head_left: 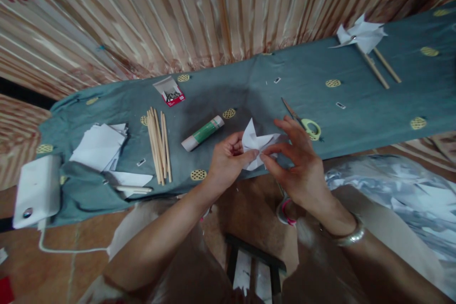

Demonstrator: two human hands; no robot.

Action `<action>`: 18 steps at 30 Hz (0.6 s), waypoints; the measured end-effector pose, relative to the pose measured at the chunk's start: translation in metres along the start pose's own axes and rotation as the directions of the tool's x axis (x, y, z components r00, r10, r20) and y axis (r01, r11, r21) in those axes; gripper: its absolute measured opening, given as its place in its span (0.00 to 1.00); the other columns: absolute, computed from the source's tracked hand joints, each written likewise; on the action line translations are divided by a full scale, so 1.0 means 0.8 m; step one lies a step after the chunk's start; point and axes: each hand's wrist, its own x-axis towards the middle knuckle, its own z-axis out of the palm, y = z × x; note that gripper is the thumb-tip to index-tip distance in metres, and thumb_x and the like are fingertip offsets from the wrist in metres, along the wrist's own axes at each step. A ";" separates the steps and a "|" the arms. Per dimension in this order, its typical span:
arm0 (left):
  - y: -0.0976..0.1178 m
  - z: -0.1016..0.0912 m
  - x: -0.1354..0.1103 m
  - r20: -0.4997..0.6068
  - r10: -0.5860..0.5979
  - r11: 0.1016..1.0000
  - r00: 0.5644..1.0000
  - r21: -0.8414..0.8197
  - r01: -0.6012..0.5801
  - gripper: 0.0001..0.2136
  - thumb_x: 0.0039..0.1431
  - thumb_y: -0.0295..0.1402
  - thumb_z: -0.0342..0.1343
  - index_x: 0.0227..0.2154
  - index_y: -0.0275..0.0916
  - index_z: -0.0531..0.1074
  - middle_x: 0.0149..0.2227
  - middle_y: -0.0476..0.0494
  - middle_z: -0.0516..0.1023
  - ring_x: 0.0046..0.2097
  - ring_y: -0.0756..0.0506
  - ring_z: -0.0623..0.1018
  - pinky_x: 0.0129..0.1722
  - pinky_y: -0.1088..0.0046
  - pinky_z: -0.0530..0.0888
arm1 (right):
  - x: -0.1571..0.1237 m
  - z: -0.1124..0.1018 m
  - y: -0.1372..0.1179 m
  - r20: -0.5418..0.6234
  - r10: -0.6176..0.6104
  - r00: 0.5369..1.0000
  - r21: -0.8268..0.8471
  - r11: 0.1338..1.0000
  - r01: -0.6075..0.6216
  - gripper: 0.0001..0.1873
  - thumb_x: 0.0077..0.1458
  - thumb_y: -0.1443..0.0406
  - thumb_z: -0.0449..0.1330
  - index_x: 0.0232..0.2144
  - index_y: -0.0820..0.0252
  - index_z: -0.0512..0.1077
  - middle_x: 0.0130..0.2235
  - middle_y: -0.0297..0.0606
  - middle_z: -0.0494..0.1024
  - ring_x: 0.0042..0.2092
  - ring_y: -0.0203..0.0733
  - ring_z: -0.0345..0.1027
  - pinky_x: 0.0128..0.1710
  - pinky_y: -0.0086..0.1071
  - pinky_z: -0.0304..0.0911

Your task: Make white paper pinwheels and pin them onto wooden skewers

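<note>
A white folded paper pinwheel [253,140] is held between my two hands above the near edge of the table. My left hand [228,159] pinches it from the left, the thumb pressed near its centre. From the right, my right hand [299,166] has thumb and index finger closed on the paper by the centre, its other fingers raised. Whether a pin sits under the fingertips is hidden. Close behind my right hand lie scissors with light green handles [311,129]. A green and white glue stick [204,133] rests beyond my left hand.
Wooden sticks [156,145], an open box of metal pins [173,96] and stacked white paper [98,147] are on the left of the cloth-covered table [242,85]. A white power bank [38,192] sits at its left end. Finished pinwheels [363,33] with sticks lie far right.
</note>
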 end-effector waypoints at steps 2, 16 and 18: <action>-0.001 0.000 0.000 0.001 0.003 1.000 1.000 -0.002 -0.003 0.18 0.40 0.32 0.69 0.37 0.36 0.75 0.34 0.47 0.82 0.31 0.49 0.78 0.34 0.74 0.73 | 0.000 0.000 0.000 0.000 0.003 1.000 -0.010 1.000 -0.003 0.04 0.56 0.66 0.61 0.29 0.55 0.74 0.60 0.42 0.69 0.66 0.56 0.56 0.64 0.57 0.54; 0.000 0.001 -0.001 0.015 0.022 0.999 1.000 -0.047 -0.021 0.18 0.38 0.31 0.71 0.35 0.36 0.75 0.30 0.51 0.80 0.29 0.52 0.76 0.31 0.77 0.73 | -0.001 0.005 0.003 -0.018 0.009 1.000 -0.004 1.000 -0.009 0.03 0.55 0.68 0.62 0.29 0.56 0.73 0.59 0.44 0.70 0.65 0.57 0.56 0.63 0.58 0.56; 0.000 0.001 -0.001 0.007 0.020 0.999 1.000 -0.046 -0.020 0.19 0.37 0.32 0.72 0.35 0.36 0.76 0.29 0.50 0.80 0.29 0.52 0.76 0.31 0.77 0.73 | 0.000 0.005 0.003 -0.014 0.007 1.000 -0.004 1.000 -0.007 0.03 0.55 0.68 0.62 0.29 0.55 0.73 0.59 0.43 0.70 0.65 0.57 0.57 0.63 0.59 0.56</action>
